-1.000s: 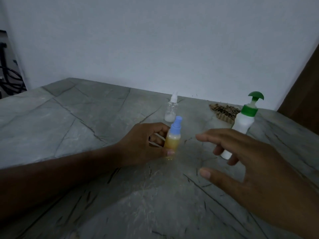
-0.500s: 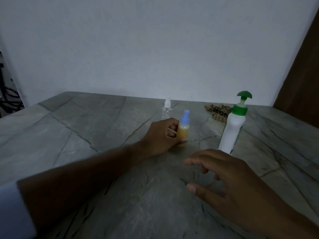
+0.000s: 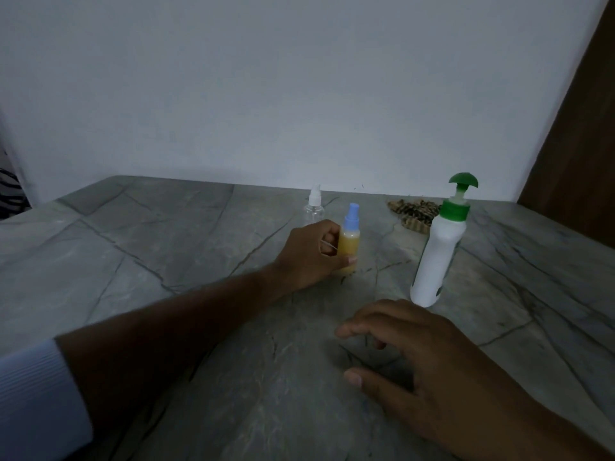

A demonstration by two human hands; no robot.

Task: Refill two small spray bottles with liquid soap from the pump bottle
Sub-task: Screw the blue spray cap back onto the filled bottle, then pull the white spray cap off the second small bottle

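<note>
A small spray bottle with a blue top (image 3: 349, 242), filled with yellow liquid, stands upright on the grey stone table (image 3: 166, 261). My left hand (image 3: 311, 254) is wrapped around its body. Just behind that hand stands a clear spray bottle with a white top (image 3: 313, 207), partly hidden. The white pump bottle with a green pump head (image 3: 437, 251) stands upright to the right. My right hand (image 3: 416, 354) hovers low over the table in front of the pump bottle, fingers spread, holding nothing.
A brown patterned object (image 3: 412, 211) lies at the back of the table near the white wall. A dark wooden panel (image 3: 579, 128) rises at the right. The table's left edge drops off near dark cables (image 3: 10, 194).
My right hand has pulled back toward me and lower in view, away from the pump bottle. My left hand keeps its hold on the blue-topped bottle. The camera has tilted up.
</note>
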